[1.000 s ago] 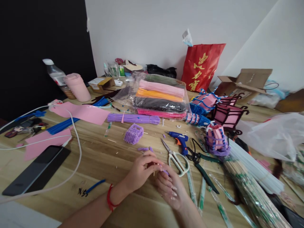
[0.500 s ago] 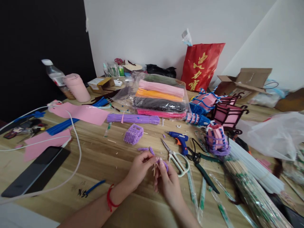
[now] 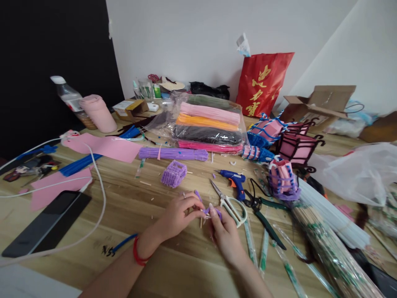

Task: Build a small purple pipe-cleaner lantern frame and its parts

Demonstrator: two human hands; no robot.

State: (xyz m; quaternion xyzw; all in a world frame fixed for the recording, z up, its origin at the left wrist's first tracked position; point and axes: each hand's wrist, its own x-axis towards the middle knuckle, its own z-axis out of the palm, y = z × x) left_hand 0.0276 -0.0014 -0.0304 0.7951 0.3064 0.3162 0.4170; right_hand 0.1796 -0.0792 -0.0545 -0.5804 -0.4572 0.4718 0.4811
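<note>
My left hand and my right hand meet over the table, both pinching a short purple pipe cleaner between thumbs and fingertips. A purple end pokes up behind my left fingers, and a thin wooden stick shows just below them. Most of what lies between the fingertips is covered. Beyond my left hand sits a small purple pipe-cleaner frame with a hollow middle. White-handled scissors lie right beside my right hand, with a blue glue gun behind them.
Dark-handled pruning shears and a bag of wooden sticks lie to the right. Finished pipe-cleaner lanterns stand farther back. A purple pipe-cleaner bundle lies ahead. At left are a phone and a white cable.
My left hand has turned, so its back and a ring now show, and its fingers have shifted over the purple piece. My right hand keeps its pinch nearly in place.
</note>
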